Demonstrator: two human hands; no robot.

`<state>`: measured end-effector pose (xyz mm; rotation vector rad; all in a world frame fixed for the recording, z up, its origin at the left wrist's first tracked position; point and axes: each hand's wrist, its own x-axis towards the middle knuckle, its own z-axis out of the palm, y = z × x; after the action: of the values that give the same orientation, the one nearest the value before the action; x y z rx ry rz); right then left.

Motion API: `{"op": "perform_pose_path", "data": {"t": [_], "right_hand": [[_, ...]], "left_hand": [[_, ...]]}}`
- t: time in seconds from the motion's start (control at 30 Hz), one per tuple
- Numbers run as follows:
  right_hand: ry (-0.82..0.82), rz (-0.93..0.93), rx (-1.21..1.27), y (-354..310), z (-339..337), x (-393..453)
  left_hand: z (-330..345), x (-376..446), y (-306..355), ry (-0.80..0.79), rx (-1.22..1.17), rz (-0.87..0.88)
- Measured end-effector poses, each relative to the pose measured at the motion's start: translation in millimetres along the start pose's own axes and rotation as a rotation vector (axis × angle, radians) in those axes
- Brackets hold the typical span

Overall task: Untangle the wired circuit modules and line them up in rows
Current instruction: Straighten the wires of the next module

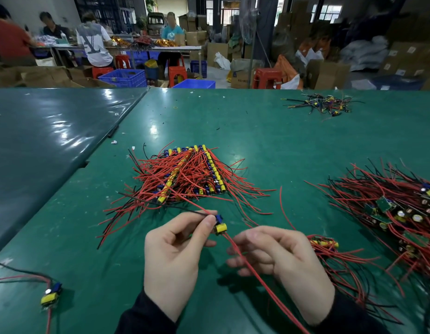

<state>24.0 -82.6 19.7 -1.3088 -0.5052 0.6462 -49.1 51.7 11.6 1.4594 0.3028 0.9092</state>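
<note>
My left hand (175,247) pinches a small circuit module (220,227) with a yellow part and a blue part, just above the green table. Its red wires (257,278) run back toward me, and my right hand (276,256) curls its fingers round them. Beyond my hands lies a stack of modules lined up in rows (197,174), their red and black wires fanning out. A tangled heap of modules (397,213) covers the right side. A small bundle of modules (326,243) lies just behind my right hand.
A single module (51,295) with its wires lies at the near left. A small pile of wired parts (322,104) sits at the far right of the green table (269,141). A darker mat (52,131) covers the left. People work at tables far behind.
</note>
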Motion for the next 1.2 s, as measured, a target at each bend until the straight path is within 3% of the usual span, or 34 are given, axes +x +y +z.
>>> {"op": "perform_pose_path", "data": {"t": [0.13, 0.27, 0.4, 0.5, 0.6, 0.83, 0.93, 1.03, 1.13, 1.2], "right_hand": [[-0.106, 0.114, -0.03, -2, 5, -2], [-0.147, 0.129, -0.024, -1, 3, -2], [-0.231, 0.002, -0.15, -1, 1, -5], [-0.238, 0.007, -0.206, 2, 1, -5], [-0.188, 0.022, -0.261, 3, 0, -1], [-0.088, 0.065, 0.002, 1, 3, 1], [0.04, 0.015, -0.087, 4, 0, 2], [0.12, -0.14, -0.325, 7, -1, 0], [0.126, -0.258, -0.464, 9, 2, -5], [0.098, -0.217, -0.443, 8, 2, -5]], "left_hand": [[0, -3, 0, -0.034, 0.143, 0.114], [2, -4, 2, -0.031, 0.123, 0.099], [3, -5, 1, -0.066, -0.002, -0.064], [2, -5, -1, -0.111, -0.095, -0.183], [2, -3, 1, -0.121, -0.071, -0.151], [2, -8, 0, -0.236, 0.121, -0.033], [1, -8, -2, -0.197, 0.225, 0.03], [1, -9, -3, -0.2, 0.347, 0.074], [1, -9, -4, -0.195, 0.378, 0.092], [0, -8, -4, -0.219, 0.318, 0.049]]}}
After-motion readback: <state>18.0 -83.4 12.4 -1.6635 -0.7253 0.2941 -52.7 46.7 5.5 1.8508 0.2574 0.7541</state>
